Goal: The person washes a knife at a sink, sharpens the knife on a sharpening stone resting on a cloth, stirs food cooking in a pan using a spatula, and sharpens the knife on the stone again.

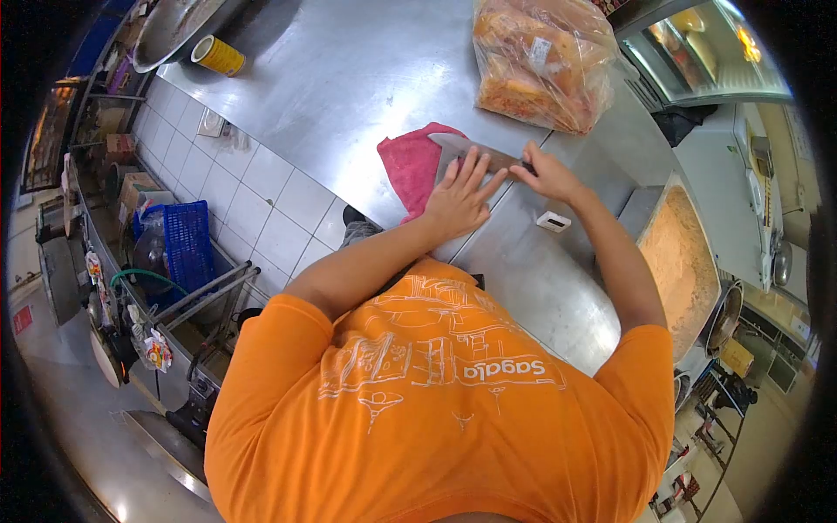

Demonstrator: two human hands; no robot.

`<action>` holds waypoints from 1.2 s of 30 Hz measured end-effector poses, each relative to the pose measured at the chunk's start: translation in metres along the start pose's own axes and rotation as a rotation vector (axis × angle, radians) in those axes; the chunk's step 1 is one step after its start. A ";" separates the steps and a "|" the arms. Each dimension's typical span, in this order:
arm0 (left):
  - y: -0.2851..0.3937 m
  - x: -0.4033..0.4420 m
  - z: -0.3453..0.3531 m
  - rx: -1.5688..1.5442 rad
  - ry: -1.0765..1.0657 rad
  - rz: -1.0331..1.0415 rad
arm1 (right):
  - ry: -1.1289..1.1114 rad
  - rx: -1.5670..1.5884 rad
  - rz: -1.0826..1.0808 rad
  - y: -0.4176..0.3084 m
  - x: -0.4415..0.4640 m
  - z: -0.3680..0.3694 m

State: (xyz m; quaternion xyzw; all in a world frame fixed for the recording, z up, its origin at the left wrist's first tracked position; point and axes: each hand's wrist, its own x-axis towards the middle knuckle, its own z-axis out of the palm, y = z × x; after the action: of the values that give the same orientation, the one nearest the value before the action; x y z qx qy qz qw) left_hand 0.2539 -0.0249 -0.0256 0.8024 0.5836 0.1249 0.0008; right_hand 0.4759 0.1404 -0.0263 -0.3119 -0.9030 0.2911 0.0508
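Observation:
A large knife (500, 159) lies across the view above the steel table, its blade pointing left and its handle at the right. My right hand (549, 176) is closed round the handle. The spread fingers of my left hand (459, 194) rest against the blade's near side, apart from one another. Beneath and left of the blade is a red cloth (408, 166) on the table, next to a grey flat piece partly hidden by my left hand. What the blade rests on is hard to make out.
Bagged meat (545, 65) sits on the steel table (331, 96) at the back. A yellow can (218, 56) and a large pan (179, 30) are at the far left. Right of my arm is a tray of orange-brown powder (679, 261); a small white device (553, 221) lies nearer.

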 end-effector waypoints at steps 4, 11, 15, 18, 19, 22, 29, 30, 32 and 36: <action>0.012 0.038 0.017 -0.012 0.088 0.021 | -0.045 0.025 0.130 0.012 -0.005 -0.052; -0.015 0.066 -0.057 0.083 0.156 0.050 | 0.226 0.057 -0.067 -0.046 0.018 -0.098; -0.073 0.021 -0.090 0.222 0.057 0.024 | 0.291 0.106 -0.008 -0.060 0.062 -0.018; -0.098 -0.018 -0.090 0.213 -0.030 -0.018 | 0.185 0.293 0.100 -0.092 0.083 0.027; -0.097 -0.031 -0.087 0.202 -0.055 -0.035 | 0.153 0.325 0.107 -0.102 0.085 0.034; -0.085 -0.051 -0.081 0.167 -0.115 -0.071 | 0.085 0.339 0.157 -0.115 0.073 0.050; -0.068 -0.061 -0.052 0.073 -0.130 -0.020 | -0.003 0.274 0.205 -0.102 0.053 0.060; -0.066 -0.061 -0.050 0.072 -0.126 -0.001 | -0.014 0.267 0.209 -0.099 0.048 0.059; -0.057 -0.059 -0.047 0.058 -0.126 0.028 | -0.006 0.270 0.187 -0.091 0.035 0.055; -0.029 -0.041 -0.036 -0.035 -0.121 0.059 | -0.046 0.234 0.184 -0.063 0.008 0.036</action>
State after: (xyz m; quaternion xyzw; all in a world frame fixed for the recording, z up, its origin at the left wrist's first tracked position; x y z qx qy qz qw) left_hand 0.2073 -0.0593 -0.0035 0.8253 0.5561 0.0863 0.0466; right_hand 0.4261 0.0878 -0.0218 -0.3788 -0.8314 0.4046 0.0393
